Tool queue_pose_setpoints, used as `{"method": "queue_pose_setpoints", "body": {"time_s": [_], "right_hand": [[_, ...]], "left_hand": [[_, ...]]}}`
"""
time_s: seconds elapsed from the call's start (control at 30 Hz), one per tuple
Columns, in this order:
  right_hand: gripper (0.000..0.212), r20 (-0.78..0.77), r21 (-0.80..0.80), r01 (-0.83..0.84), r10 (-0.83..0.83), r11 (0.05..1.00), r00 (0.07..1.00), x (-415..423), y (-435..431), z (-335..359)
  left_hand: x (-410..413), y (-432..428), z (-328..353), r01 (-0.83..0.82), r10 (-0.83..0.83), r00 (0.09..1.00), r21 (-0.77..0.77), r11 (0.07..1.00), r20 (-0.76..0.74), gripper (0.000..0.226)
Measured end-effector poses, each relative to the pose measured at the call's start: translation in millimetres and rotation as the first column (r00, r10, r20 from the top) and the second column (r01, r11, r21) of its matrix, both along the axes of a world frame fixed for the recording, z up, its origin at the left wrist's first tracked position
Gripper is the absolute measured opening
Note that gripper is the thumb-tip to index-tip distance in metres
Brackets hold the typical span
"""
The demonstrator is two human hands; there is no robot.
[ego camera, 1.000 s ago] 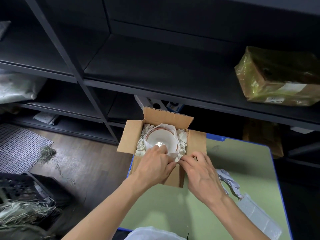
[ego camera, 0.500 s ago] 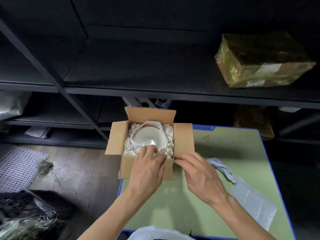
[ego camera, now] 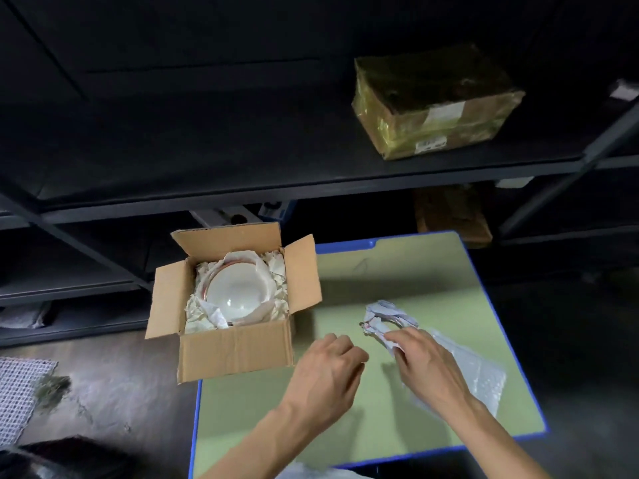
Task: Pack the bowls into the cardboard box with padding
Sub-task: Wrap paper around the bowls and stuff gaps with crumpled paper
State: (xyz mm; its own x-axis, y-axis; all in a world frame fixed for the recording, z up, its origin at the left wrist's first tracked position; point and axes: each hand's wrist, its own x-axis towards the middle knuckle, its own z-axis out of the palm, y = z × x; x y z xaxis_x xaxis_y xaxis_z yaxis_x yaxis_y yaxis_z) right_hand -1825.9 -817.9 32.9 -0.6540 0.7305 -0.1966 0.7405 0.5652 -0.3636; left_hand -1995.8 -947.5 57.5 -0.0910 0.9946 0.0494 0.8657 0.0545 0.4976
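An open cardboard box (ego camera: 235,350) stands at the left end of the green table, its flaps spread. Inside it a white bowl (ego camera: 237,293) with a reddish rim lies on crumpled white paper padding (ego camera: 276,278). My left hand (ego camera: 325,371) hovers over the table to the right of the box, fingers loosely curled, holding nothing. My right hand (ego camera: 422,364) reaches onto a crumpled paper wad (ego camera: 383,314) on the table, its fingertips on the wad's near edge; whether it grips the wad is unclear.
The green table (ego camera: 415,271) has a blue rim. A sheet of bubble wrap (ego camera: 480,378) lies under and right of my right hand. Dark shelving runs behind, with a taped brown parcel (ego camera: 432,105) on the upper shelf. A white mesh mat (ego camera: 17,392) lies on the floor at left.
Both hands have left the box's front edge and moved right over the table. My right hand has reached the paper wad. The view has shifted right.
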Motion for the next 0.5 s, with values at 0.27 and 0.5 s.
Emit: {"method": "queue_pose_setpoints", "body": {"time_s": [0.27, 0.5], "right_hand": [[0.040, 0.220, -0.070, 0.042, -0.025, 0.997, 0.975, 15, 12, -31], [0.038, 0.261, -0.069, 0.038, -0.019, 0.997, 0.965, 8, -3, -52]], "left_hand": [[11, 29, -30, 0.044, -0.064, 0.995, -0.248, 0.968, -0.073, 0.032], [14, 26, -41, -0.015, -0.008, 0.998, -0.358, 0.934, -0.063, 0.039]]}}
